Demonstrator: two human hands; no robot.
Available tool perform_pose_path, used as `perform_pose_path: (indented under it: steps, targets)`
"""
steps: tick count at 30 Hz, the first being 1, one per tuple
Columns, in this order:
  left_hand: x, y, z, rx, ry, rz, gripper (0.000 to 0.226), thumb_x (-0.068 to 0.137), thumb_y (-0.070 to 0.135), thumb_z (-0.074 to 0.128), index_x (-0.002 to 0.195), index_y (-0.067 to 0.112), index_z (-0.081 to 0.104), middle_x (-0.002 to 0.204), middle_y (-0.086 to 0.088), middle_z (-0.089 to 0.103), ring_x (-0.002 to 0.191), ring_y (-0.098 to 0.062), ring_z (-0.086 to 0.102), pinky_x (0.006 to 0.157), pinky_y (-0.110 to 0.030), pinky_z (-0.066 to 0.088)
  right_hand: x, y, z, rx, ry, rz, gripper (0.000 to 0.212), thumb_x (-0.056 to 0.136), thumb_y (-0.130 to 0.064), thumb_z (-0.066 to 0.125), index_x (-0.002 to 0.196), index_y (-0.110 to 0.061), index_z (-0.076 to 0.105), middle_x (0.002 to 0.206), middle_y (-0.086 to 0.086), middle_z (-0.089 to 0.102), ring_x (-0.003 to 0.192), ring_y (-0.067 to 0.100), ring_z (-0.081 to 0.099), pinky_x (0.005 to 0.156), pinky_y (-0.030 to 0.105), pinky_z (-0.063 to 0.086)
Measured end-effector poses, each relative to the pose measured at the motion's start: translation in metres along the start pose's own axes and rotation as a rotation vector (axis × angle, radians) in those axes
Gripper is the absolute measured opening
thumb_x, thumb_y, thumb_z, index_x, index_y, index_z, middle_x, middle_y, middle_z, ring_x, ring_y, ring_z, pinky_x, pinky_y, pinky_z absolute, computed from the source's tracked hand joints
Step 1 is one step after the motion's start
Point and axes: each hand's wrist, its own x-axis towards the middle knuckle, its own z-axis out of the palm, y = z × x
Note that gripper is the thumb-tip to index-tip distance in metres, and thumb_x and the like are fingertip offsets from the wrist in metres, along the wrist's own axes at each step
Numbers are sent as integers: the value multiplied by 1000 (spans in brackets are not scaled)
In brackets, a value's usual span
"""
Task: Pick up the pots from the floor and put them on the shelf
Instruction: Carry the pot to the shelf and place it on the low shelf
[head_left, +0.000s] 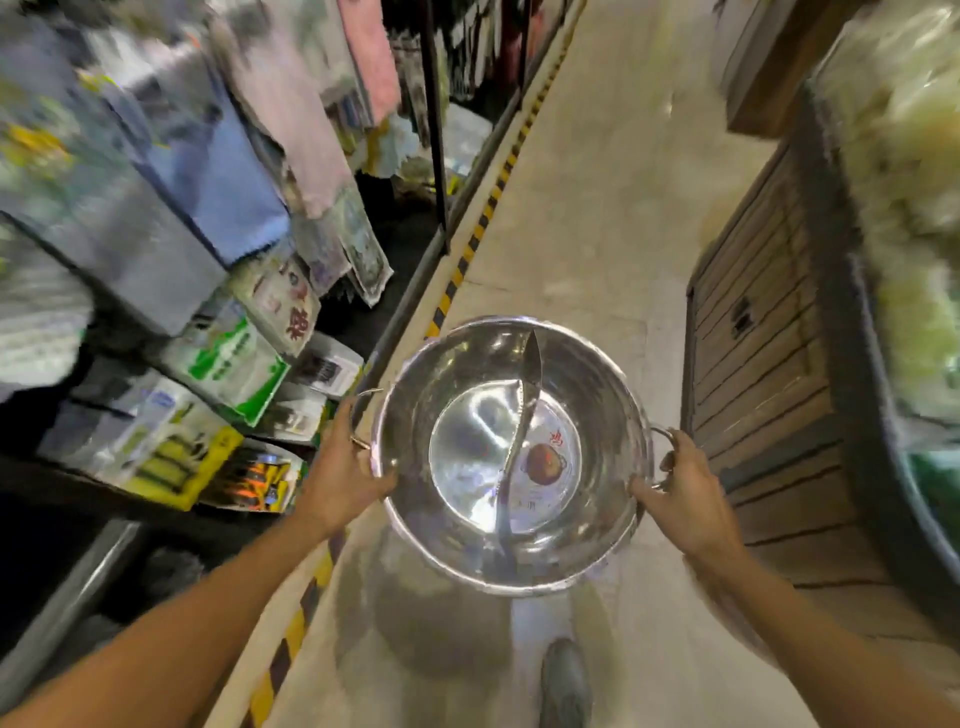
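Note:
A shiny steel pot (587, 395) with an S-shaped divider and a round label inside hangs above the floor in the middle of the view. My left hand (345, 460) grips its left loop handle and rim. My right hand (675, 486) holds the right loop handle. The pot is level, open side up, with its shadow on the floor below. To the left runs a shelf (67, 592) packed with boxed goods.
Boxed goods (228, 364) and hanging cloths (218, 161) crowd the shelving on the left. Yellow-black tape (483, 218) marks the floor edge. A wooden slatted cabinet (763, 374) and a dark bin stand on the right. My shoe (563, 680) shows below.

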Motion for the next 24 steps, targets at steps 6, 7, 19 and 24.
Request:
perform_pose_path:
  steps: [6,7,19,24]
  targets:
    - [-86,142,-168,-53,34,-24,130,50,69,84,154,24,18,154,-8,39,140,-27,41,114,-51,37,-76,-146,-166,45,60,-172,89,71,-65,65,147,-31,33,100,-13,48,74,7,57,56,23,42]
    - [-101,156,-187,-81,38,-28,129,52,62,86,155,26,16,155,-8,38,140,-29,42,114,-52,37,-89,-163,-185,65,84,-211,90,70,-66,63,147,-31,33,100,-11,50,72,5,57,54,19,39]
    - [-308,241,-281,-46,328,60,98,59,45,86,125,74,20,122,41,54,101,17,55,84,-7,43,-182,-254,-266,189,-22,-558,77,76,-40,76,143,-22,45,95,-4,53,71,16,58,62,34,48]
    - [-399,272,-297,33,469,-12,98,59,50,84,122,83,17,109,60,47,93,28,53,73,4,41,-203,-285,-265,237,-98,-725,81,67,-62,66,139,-31,44,92,-12,53,66,9,56,54,27,39]
